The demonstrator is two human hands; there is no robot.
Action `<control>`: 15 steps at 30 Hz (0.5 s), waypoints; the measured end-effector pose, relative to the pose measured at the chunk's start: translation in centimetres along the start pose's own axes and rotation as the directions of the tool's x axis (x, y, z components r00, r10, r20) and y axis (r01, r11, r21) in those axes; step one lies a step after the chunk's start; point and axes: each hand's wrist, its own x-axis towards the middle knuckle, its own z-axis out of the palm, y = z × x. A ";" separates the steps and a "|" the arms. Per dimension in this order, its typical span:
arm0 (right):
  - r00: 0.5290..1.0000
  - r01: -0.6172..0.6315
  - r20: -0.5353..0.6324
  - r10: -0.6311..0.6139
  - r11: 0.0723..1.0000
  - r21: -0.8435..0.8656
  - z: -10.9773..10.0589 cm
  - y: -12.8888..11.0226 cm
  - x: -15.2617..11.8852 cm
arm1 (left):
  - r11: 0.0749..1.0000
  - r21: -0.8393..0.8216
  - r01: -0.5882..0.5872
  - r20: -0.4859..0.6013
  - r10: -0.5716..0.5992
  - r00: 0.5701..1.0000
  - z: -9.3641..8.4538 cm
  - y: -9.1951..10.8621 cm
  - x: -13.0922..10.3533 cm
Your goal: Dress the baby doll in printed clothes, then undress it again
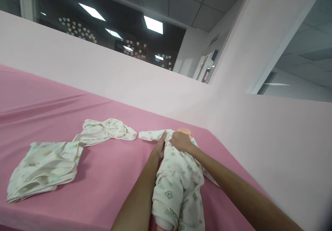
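Observation:
A baby doll (185,131), its pinkish head mostly hidden, lies lengthwise before me in white baby clothes (176,168) with a small green print. My left hand (160,146) is at the side of the chest by the outstretched sleeve (149,135), thumb up along the fabric; its other fingers are largely hidden. My right hand (181,141) is closed at the upper chest, its curled fingers pinching the front of the clothes near the neck. The other sleeve sticks out to the right beneath my right forearm. One bare leg end shows at the bottom edge.
Pink sheeting (109,175) covers the padded surface. To the left lie a folded white printed cloth (46,168) and a crumpled white printed garment (109,130). A pale wall (129,82) with windows borders the far and right sides.

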 end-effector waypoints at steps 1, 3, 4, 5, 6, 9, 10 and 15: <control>0.999 -0.037 -0.018 0.037 0.999 0.003 0.0 0.4 0.8 | 1.000 0.004 -0.013 -0.008 0.013 1.000 0.1 0.0 -0.1; 0.995 -0.086 -0.040 0.087 0.996 0.014 0.1 1.1 1.9 | 0.999 0.017 -0.034 -0.028 0.035 0.999 0.2 0.0 -0.4; 0.994 -0.095 -0.046 0.095 0.995 0.019 0.2 1.3 2.2 | 0.999 0.022 -0.042 -0.037 0.042 0.998 0.3 0.0 -0.5; 0.994 -0.093 -0.053 0.094 0.995 0.021 0.2 1.4 2.4 | 0.999 0.028 -0.045 -0.044 0.047 0.998 0.3 0.0 -0.6; 0.995 -0.083 -0.062 0.084 0.996 0.021 0.3 1.5 2.3 | 0.998 0.032 -0.047 -0.048 0.049 0.998 0.2 0.0 -0.6; 0.995 -0.036 -0.095 0.037 0.999 0.013 0.6 1.4 1.7 | 0.998 0.045 -0.040 -0.054 0.043 0.998 0.0 -0.1 -0.6; 0.994 -0.019 -0.107 0.020 1.000 0.010 0.7 1.3 1.4 | 0.998 0.050 -0.037 -0.055 0.039 0.998 -0.1 -0.1 -0.5; 0.983 0.054 -0.178 -0.051 0.998 0.014 1.3 1.4 -0.2 | 0.995 0.094 -0.015 -0.033 0.018 0.999 -0.2 -0.1 -0.3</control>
